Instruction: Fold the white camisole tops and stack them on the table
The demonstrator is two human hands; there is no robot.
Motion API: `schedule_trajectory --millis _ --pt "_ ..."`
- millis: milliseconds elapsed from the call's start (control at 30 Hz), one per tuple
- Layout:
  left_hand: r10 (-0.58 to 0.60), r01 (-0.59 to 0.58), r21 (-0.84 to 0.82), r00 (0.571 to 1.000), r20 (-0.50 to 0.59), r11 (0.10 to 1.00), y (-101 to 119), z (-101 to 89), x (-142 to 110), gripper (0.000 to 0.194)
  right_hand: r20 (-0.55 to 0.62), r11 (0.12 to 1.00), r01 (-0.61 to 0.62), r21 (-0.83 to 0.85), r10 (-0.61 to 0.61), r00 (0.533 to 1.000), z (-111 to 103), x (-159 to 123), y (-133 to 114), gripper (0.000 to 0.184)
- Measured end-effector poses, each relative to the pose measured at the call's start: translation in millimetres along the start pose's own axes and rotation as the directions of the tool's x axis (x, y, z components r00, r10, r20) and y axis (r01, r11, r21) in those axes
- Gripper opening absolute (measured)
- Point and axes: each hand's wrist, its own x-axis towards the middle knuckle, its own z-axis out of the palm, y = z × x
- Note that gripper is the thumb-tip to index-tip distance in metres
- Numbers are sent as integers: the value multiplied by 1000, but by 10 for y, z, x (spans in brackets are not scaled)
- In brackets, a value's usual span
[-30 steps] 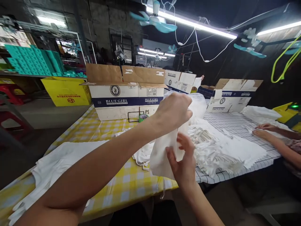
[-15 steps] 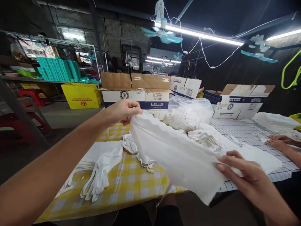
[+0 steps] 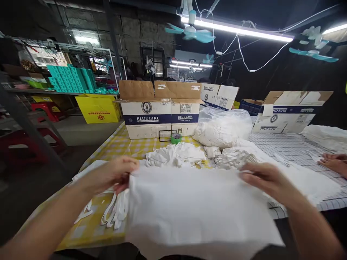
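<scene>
A white piece of cloth (image 3: 195,209) is stretched between my two hands over the near edge of the table. My left hand (image 3: 115,175) pinches its upper left corner, and my right hand (image 3: 267,178) grips the upper right corner. The sheet hangs down towards my lap. Below my left forearm, white straps (image 3: 116,213) from a stack of white cloth pieces lie on the yellow checked tablecloth (image 3: 78,236). Just behind the held cloth is a crumpled heap of white cloth (image 3: 176,154).
A BLUE GIRL carton (image 3: 159,117) stands at the back, with a green tape roll (image 3: 176,138) before it. Right of it lies a clear plastic bag of white cloth (image 3: 222,128). Another person's hands (image 3: 334,162) rest at the right. Another open carton (image 3: 287,115) stands behind.
The cloth has gone from slanting to spread nearly level along its top edge. My left hand has moved down and left; my right hand has risen slightly. The view has shifted a little.
</scene>
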Motion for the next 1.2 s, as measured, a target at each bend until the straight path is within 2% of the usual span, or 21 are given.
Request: schedule_trajectory --millis 33,100,167,233,333,367,500,600,633,700,767,833,900,1033,1133,1200 --pt "-46 48 106 999 -20 993 -250 46 199 23 89 1000 -23 13 22 996 246 148 118 33" --pt "-136 199 338 970 -200 920 -718 175 577 20 172 998 -60 -7 61 983 784 356 394 31" --pt "-121 235 409 951 -286 882 -1081 313 874 18 234 988 -121 -94 140 962 1290 441 680 25" --pt "-50 236 461 924 -379 855 -1309 419 1069 19 225 971 -191 -144 220 949 1667 440 920 18" --pt "49 224 509 882 -468 831 -1464 499 1202 20 203 960 -231 -158 260 944 1933 398 1142 13" --pt "73 214 524 878 -472 824 -1491 509 1217 21 200 959 -237 -156 266 943 1960 390 1182 12" --pt "159 129 627 911 -382 768 -1538 560 1228 25 198 957 -256 -138 280 939 1958 401 1250 13" --pt "353 11 755 879 -320 656 -1481 677 1287 18 198 958 -262 -118 281 939 1964 415 1240 13" --pt "429 -53 803 865 -260 594 -1441 731 1332 21 197 958 -262 -113 280 939 1972 419 1230 13" --pt "501 -224 866 865 -34 447 -1341 840 1460 29 195 959 -264 -107 280 940 1987 424 1210 13" --pt "458 -383 856 866 201 347 -1239 918 1618 32 182 959 -262 -106 278 943 1990 422 1205 13" --pt "388 -447 835 867 314 322 -1157 935 1777 28 145 959 -259 -118 274 951 1974 403 1225 12" --pt "352 -414 850 888 297 326 -1103 891 1915 21 95 957 -254 -140 268 959 1942 363 1271 12" --pt "364 -288 901 917 163 324 -1049 743 2081 24 23 945 -289 -154 296 955 1892 265 1392 16" --pt "396 -230 918 914 89 324 -1054 725 2041 26 -15 912 -390 -131 391 920 1895 228 1468 28" --pt "437 -144 927 899 -24 347 -1104 773 1916 24 -16 877 -466 -120 467 884 1900 227 1500 33"
